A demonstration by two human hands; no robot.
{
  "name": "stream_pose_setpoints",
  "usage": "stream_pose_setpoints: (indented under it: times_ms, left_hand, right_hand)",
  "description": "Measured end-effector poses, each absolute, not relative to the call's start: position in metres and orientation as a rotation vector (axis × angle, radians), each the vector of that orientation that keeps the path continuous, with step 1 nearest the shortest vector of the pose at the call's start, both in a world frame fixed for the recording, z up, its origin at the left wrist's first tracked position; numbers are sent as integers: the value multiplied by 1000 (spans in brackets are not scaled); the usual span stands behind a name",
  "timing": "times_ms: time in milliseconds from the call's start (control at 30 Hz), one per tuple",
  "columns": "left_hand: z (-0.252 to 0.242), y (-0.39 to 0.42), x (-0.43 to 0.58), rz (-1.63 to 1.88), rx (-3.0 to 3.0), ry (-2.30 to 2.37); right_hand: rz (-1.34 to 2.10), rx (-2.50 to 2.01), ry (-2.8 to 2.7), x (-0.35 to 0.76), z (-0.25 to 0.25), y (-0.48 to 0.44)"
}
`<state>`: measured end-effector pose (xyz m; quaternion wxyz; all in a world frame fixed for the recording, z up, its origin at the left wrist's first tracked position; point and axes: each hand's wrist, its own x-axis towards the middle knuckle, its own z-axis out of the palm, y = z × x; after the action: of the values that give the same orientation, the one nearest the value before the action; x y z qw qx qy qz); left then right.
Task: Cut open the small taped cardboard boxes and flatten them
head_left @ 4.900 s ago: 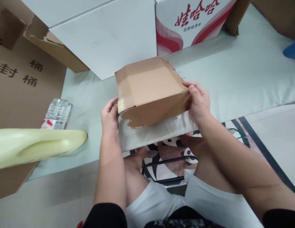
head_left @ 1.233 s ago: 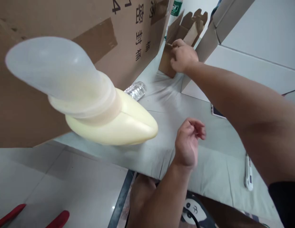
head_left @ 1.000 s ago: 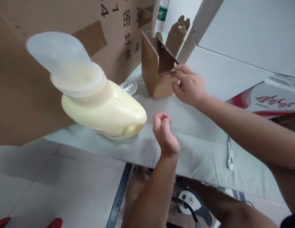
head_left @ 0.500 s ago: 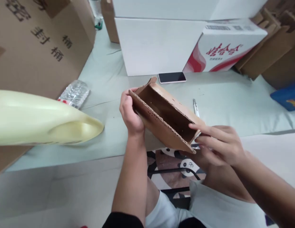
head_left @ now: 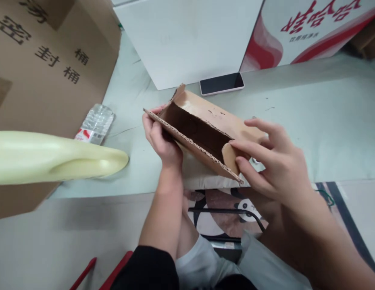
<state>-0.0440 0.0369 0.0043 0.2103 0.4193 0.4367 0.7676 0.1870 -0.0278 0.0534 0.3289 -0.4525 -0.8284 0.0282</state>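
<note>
A small brown cardboard box (head_left: pixel 196 128) is held tilted over the table's front edge, its open top showing a dark inside. My left hand (head_left: pixel 163 141) grips the box's left end, fingers wrapped behind the wall and thumb along the near side. At the right end, my right hand (head_left: pixel 275 161) has thumb and a finger against a small rounded end flap (head_left: pixel 230 158), which bends in at the opening. Its forefinger is raised over the far panel. Between thumb and finger the flap is partly covered.
Beyond the box a phone (head_left: pixel 222 83) lies by a white carton (head_left: pixel 190 40) and a red-and-white carton (head_left: pixel 311 36). To the left are a pale yellow curved object (head_left: pixel 60 157), a clear plastic packet (head_left: pixel 98 123) and a large brown carton (head_left: pixel 54 92). A panda-patterned surface (head_left: pixel 223 217) shows below.
The view has shifted closer and lower. The small end flap now shows at the right opening under my right fingers, and that hand's forefinger has lifted. My left hand keeps its hold.
</note>
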Motion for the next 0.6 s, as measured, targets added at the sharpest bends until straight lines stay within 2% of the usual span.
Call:
stream_pose_setpoints:
  times_ms: [333,600]
  left_hand:
    - [7,35,-27,2123,1151,1270]
    - [2,27,-37,2107,1250,1082]
  right_hand:
    - [177,-1248,-1993,202,31,-23]
    - [314,-1243,-1929,215,20,-6]
